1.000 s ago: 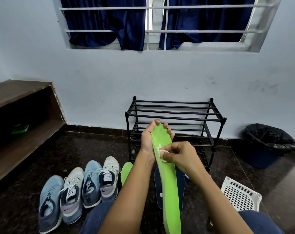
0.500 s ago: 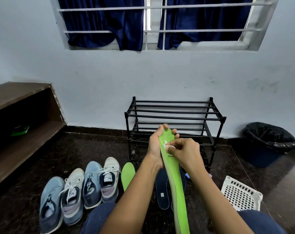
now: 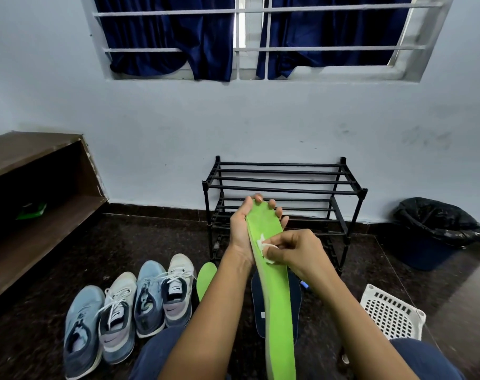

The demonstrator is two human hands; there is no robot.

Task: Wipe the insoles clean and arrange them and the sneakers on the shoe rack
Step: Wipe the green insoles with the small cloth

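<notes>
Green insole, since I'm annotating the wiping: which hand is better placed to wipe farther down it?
Right. The right hand pinches the white wipe against the green insole; the left hand grips its toe end, likely steadying it.

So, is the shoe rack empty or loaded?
Empty where visible: shoe rack bars bare; four sneakers sit on the floor.

Shoe rack against wall, top tier open from above and front. Four sneakers in a row to its left; open floor between them and wooden shelf. Dark insoles lie before rack; white basket and bin crowd right side
</notes>
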